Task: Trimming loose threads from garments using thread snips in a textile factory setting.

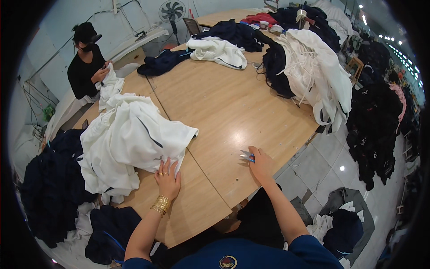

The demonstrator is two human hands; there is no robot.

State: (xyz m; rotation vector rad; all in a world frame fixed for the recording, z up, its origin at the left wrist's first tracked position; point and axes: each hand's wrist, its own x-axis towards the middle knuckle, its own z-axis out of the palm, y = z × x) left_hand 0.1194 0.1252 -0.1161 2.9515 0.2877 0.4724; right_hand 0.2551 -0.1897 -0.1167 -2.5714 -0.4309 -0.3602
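Observation:
My left hand (168, 181), with rings and gold bangles, rests on the near corner of a white garment (134, 134). Its fingers are stretched out and slightly apart over the cloth. The garment lies heaped on the left of the wooden table (224, 98), with a dark stripe across it. Off to the right, my right hand (261, 166) is closed around small thread snips (251, 158) with blue on the handle. The two blades point left, parted at the tips, over bare wood and away from any cloth.
A co-worker (87, 62) in black handles white cloth (111, 85) at the far left. Dark garments (53, 184) are heaped at the left edge. White garments (313, 71) pile up at the far right. A seam crosses the table; dark clothes (342, 231) lie on the floor at right.

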